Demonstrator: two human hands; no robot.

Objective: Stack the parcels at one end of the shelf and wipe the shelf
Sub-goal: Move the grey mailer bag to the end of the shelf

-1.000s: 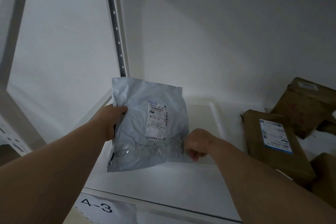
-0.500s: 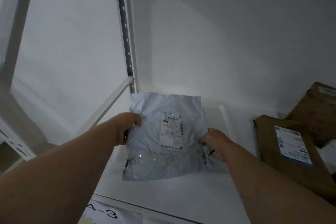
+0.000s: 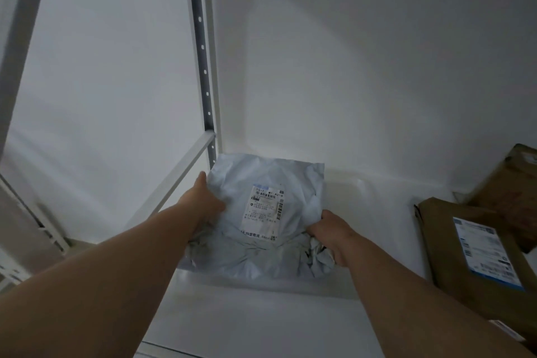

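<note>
Both bare forearms extend forward over the white shelf (image 3: 261,325), whose front surface lies nearest the camera. The left hand (image 3: 203,200) grasps the left edge of the grey parcel (image 3: 261,253), a soft plastic mailer; the fingers pass behind the bag and are hidden, with the thumb lying along its upper left edge. The right hand (image 3: 331,229) grasps the lower right corner of the same parcel, its fingers curled into bunched, crumpled plastic. The grey parcel sits at the left end of the shelf, toward the rear, with its upper edge against the back wall and its left corner just beside the perforated upright post (image 3: 202,46). A white shipping label (image 3: 266,209) faces the camera at the centre of the parcel. To the right, apart from the grey parcel, a brown parcel (image 3: 444,247) with a blue-edged label lies on the shelf. Behind it, a second brown parcel (image 3: 511,192) rests tilted near the back wall.
</note>
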